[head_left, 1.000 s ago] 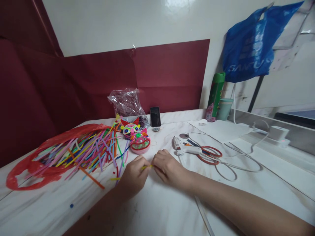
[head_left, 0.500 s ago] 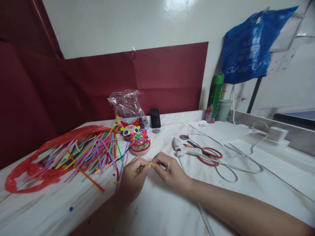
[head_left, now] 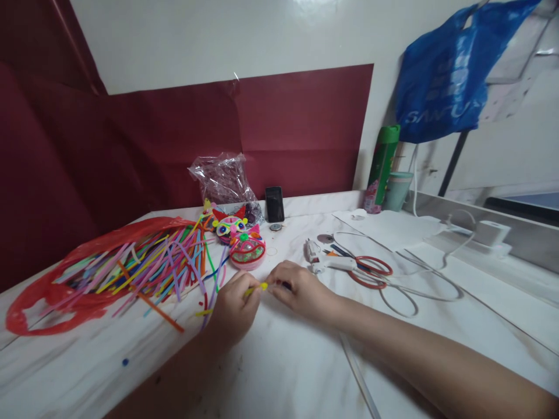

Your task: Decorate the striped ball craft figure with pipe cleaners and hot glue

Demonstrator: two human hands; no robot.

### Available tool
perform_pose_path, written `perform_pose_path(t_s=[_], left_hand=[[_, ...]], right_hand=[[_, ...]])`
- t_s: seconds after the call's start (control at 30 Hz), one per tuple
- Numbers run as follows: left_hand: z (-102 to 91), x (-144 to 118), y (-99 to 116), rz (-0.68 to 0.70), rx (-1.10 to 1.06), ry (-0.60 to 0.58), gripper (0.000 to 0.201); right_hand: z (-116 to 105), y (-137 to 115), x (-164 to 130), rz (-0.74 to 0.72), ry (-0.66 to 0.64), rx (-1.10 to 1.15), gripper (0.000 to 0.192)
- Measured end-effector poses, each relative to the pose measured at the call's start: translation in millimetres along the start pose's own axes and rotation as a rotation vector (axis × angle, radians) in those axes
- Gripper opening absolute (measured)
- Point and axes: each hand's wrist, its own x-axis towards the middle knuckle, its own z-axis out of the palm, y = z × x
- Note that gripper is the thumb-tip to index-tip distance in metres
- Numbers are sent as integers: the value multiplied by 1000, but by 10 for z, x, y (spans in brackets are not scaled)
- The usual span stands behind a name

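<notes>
Pinched in my left hand is a yellow pipe cleaner, and its small curled end sticks out past the fingertips. My right hand is closed, thumb against fingers, just to the right of that curled end. Whatever its fingertips hold, if anything, is hidden. Beyond both hands sits a pink decorated round piece with a green centre. Behind it stands a mask-like craft face with blue eyes and red horns.
Left lies a red plastic bag under many coloured pipe cleaners. Right are a white glue gun, red-handled scissors and looping cables. A phone leans at the back. A blue pompom lies front left.
My right fingertips have moved slightly off the yellow pipe cleaner's end, so more of its curled tip shows. My left hand keeps its pinch. The view has shifted a little.
</notes>
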Motion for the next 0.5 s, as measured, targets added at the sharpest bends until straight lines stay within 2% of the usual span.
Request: perform_pose_path(t_s=[0.1, 0.2, 0.33, 0.43, 0.5], left_hand=[[7, -4, 21, 118, 50, -40, 18], [19, -14, 26, 132, 43, -75, 19], [21, -6, 8, -52, -101, -56, 13], [24, 0, -6, -203, -266, -37, 13], [31, -1, -4, -257, -353, -28, 14]], right_hand=[[-8, 40, -4, -88, -29, -126, 8], [-1, 34, -11, -161, -71, -223, 13], [-22, -25, -10, -158, 10, -145, 15], [-27, -68, -6, -60, 93, 18, 14], [-14, -92, -6, 21, 119, 100, 13]])
